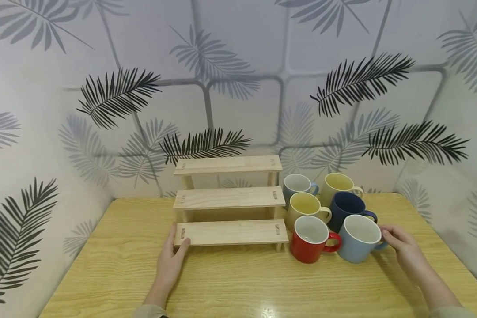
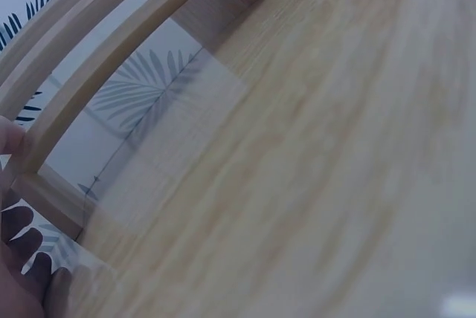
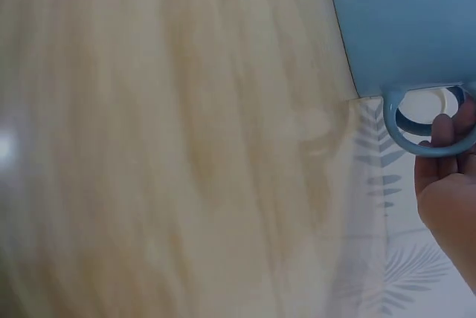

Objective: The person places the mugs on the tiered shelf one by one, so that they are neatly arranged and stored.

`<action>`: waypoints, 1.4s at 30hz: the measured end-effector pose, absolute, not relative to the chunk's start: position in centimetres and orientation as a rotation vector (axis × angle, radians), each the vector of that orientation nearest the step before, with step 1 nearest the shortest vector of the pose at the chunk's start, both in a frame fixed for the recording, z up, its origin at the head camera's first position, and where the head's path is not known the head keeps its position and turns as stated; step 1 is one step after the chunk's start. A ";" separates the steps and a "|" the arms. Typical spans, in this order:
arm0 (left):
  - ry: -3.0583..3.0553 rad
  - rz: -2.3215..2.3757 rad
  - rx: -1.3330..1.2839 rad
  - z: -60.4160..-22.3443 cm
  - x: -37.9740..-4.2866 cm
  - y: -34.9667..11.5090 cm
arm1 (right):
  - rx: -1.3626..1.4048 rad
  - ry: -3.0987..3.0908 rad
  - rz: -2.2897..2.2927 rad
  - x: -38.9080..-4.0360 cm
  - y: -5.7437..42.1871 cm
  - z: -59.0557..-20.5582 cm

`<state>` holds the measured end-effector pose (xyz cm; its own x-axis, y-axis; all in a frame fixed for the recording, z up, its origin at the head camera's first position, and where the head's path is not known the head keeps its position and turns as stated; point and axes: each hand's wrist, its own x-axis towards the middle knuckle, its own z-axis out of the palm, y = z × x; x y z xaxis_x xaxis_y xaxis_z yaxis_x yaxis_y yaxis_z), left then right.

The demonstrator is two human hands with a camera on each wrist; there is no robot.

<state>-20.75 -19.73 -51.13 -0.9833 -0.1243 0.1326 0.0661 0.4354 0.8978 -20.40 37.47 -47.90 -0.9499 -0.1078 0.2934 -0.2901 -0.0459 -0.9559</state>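
A three-tier wooden step rack (image 1: 230, 232) stands on the table. My left hand (image 1: 172, 260) grips the left end of its lowest tier, thumb at the front edge; in the left wrist view the fingers (image 2: 26, 251) show beside the rack's leg (image 2: 50, 203). At the right, my right hand (image 1: 406, 249) holds the handle of a light blue mug (image 1: 355, 243). The right wrist view shows fingers (image 3: 444, 136) through the light blue mug's handle (image 3: 394, 128). Beside that mug stands a red mug (image 1: 307, 249), its handle pointing right.
Behind stand a dark blue mug (image 1: 343, 216), a nearer yellow mug (image 1: 296, 216), a farther yellow mug (image 1: 330, 190) and a grey-blue mug (image 1: 288, 192), close together along the rack's right side. A leaf-patterned wall (image 1: 242, 115) rises behind the wooden table (image 1: 230, 282).
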 end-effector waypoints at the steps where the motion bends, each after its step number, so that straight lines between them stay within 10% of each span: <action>1: -2.521 -1.570 0.042 -51.2 -20.7 -19.7 | 0.457 -2.045 2.167 -20.4 37.5 -48.0; 42: -2.518 -1.537 0.017 -51.6 -20.5 -19.9 | 0.450 -1.252 2.498 -19.5 34.6 -48.1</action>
<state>-20.54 -19.94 -51.55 -0.9816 -0.1088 0.1567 0.0896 0.4623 0.8822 -19.53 34.61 -48.06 -0.9026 0.1328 0.4095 -0.4075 -0.5702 -0.7133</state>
